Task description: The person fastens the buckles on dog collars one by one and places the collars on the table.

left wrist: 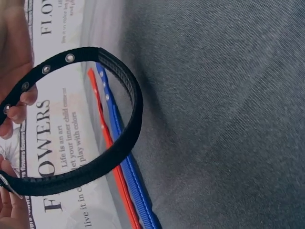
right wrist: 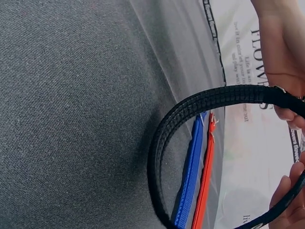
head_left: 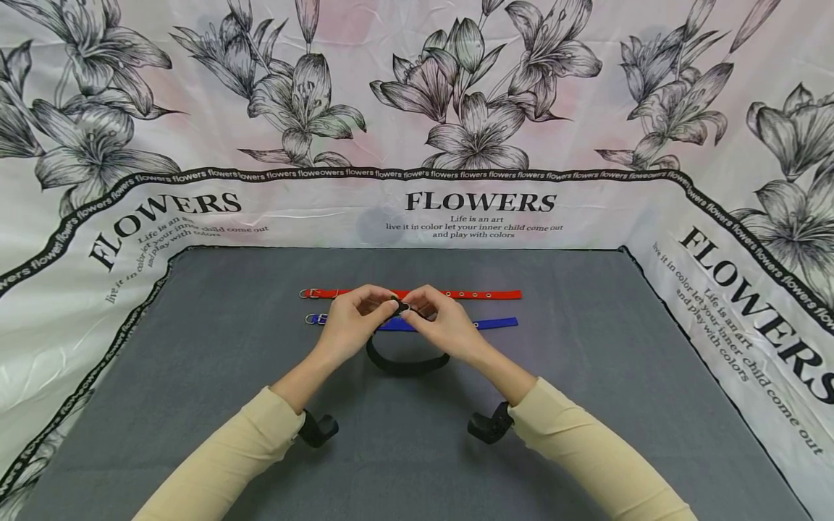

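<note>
Pinches looped black eyeleted webbing collar (head_left: 407, 367) with left hand (head_left: 353, 318) and right hand (head_left: 451, 324) | has straight red buckled collar (head_left: 495, 295), straight blue buckled collar (head_left: 502, 323) beyond, on grey tabletop (head_left: 404, 470)

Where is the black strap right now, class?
In the head view, the black strap is near the centre, pinched by the left hand and the right hand, its loop showing just below the blue strap.

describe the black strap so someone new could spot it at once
Over the gray cloth, find where the left hand and right hand come together. Both pinch the black strap, the only one curved into a loop; the red strap and blue strap beyond it lie straight.
</note>
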Action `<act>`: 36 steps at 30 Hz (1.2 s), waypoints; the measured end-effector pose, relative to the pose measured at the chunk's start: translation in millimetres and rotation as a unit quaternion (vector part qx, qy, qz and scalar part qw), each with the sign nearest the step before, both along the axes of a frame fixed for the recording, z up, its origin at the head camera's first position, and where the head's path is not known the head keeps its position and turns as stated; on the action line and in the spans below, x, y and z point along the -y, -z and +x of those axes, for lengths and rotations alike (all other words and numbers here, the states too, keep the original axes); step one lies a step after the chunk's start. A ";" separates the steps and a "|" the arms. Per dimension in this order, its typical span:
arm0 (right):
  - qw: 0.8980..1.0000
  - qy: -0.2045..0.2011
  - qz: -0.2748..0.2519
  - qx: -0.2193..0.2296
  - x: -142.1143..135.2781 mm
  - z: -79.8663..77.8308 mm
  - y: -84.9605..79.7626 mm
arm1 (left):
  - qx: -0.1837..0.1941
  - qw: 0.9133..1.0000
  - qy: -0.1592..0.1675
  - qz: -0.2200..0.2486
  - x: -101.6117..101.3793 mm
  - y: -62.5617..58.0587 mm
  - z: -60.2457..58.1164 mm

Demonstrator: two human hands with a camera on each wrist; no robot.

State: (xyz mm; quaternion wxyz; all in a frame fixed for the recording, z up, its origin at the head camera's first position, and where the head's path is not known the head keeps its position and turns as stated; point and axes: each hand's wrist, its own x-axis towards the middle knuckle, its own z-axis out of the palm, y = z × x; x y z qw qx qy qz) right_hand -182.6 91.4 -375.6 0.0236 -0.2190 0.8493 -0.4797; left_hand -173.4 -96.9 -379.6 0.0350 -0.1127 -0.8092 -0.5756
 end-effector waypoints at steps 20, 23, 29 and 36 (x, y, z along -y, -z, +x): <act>0.999 0.000 -0.029 -0.022 -3.2 -0.3 0.4 | 0.013 0.996 0.032 0.084 -3.7 -28.0 11.3; 0.999 0.010 -0.029 -0.028 -1.4 -0.4 -1.7 | 0.006 0.997 0.041 0.072 -4.6 -29.0 12.2; 0.999 0.016 -0.001 -0.044 -1.5 -1.3 -1.7 | -0.011 0.997 0.054 0.062 -5.5 -28.4 12.7; 0.998 0.014 0.009 -0.057 -3.7 -0.8 0.0 | -0.018 0.996 0.054 0.066 -3.4 -6.1 -0.2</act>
